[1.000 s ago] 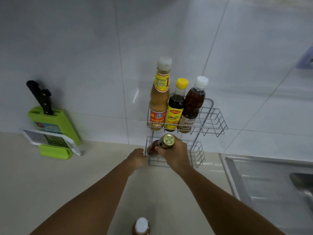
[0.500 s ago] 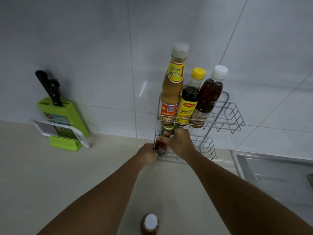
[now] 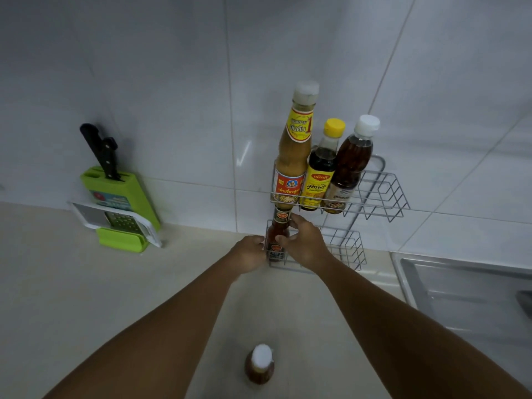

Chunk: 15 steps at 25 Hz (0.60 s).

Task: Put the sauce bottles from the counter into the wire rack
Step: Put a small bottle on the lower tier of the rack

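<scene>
A two-tier wire rack [image 3: 383, 194] stands against the tiled wall. Its upper shelf holds a tall tan sauce bottle [image 3: 293, 156], a dark bottle with a yellow cap [image 3: 321, 171] and a brown bottle with a white cap [image 3: 349, 165]. A small dark red sauce bottle [image 3: 277, 236] stands upright at the left end of the lower shelf. My right hand [image 3: 302, 244] grips its neck and body. My left hand [image 3: 249, 253] presses against the rack's left edge beside it. Another brown bottle with a white cap [image 3: 260, 364] stands on the counter between my forearms.
A green knife block [image 3: 121, 197] with black-handled knives and a grater stands at the back left of the beige counter [image 3: 72, 298]. A steel sink [image 3: 466, 286] lies to the right of the rack.
The small red bottle went from tilted in front of the rack to upright inside the lower shelf's left end. My left hand moved up to the rack's edge. The camera tilted downward.
</scene>
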### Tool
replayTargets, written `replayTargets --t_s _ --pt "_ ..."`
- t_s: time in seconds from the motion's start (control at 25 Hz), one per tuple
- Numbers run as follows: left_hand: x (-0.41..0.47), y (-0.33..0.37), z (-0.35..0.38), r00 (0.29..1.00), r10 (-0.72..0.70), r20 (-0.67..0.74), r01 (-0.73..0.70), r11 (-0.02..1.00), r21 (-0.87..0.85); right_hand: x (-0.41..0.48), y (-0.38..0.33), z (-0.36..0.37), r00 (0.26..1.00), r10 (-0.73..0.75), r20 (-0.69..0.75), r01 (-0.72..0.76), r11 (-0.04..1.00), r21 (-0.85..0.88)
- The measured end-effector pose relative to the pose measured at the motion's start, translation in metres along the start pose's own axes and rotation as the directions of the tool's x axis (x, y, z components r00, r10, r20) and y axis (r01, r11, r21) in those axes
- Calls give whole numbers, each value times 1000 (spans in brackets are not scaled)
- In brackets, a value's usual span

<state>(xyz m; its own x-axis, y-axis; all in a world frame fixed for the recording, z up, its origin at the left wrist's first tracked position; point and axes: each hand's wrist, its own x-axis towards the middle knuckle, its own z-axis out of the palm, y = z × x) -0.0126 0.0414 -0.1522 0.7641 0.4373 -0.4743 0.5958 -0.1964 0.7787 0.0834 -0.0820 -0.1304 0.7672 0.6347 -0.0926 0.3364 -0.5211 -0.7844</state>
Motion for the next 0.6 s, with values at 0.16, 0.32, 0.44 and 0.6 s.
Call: replayTargets --t_s 0.16,0.32,0.44,0.6 --pt "-29 -1 -17 999 -5 51 5 1000 7 -20 -7 -6 1000 15 -3 -15 999 41" --pt "-68 -6 -30 996 25 91 -42 982 186 -47 -24 -17 996 89 -23 -86 989 119" --pt "-96 -9 -37 992 31 121 -59 969 240 -71 -33 -23 991 128 -36 -119 973 196" --pt "-129 -18 -40 984 10 176 -69 939 336 -109 -36 -20 996 82 -41 -75 986 149"
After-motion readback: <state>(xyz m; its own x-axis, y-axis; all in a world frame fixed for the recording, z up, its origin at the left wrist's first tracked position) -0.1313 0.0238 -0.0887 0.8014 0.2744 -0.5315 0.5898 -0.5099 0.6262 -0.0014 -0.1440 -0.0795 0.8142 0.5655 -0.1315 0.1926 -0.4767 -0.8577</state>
